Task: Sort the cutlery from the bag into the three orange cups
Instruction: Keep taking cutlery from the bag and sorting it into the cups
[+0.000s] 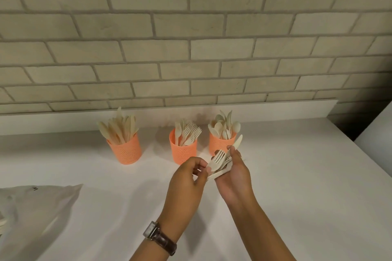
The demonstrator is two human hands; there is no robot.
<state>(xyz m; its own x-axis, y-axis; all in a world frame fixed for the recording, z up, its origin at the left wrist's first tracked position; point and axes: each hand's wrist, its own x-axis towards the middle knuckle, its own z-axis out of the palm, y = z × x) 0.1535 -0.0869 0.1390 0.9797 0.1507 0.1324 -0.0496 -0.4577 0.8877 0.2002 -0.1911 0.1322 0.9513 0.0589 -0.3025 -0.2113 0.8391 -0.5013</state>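
Three orange perforated cups stand in a row near the wall: the left cup (126, 152) holds knives, the middle cup (183, 151) holds forks, the right cup (220, 144) holds spoons. My right hand (234, 178) grips a bundle of pale wooden cutlery (220, 162) in front of the right cup; a fork head and a knife tip stick out of it. My left hand (188, 178), a watch on its wrist, pinches the bundle at the fork with thumb and fingertips. The bag (36, 203) lies flat at the left.
Everything sits on a white counter (297, 176) against a grey brick wall (191, 38). The counter's right edge runs diagonally at the far right, with a dark gap and another white surface (379, 131) beyond it.
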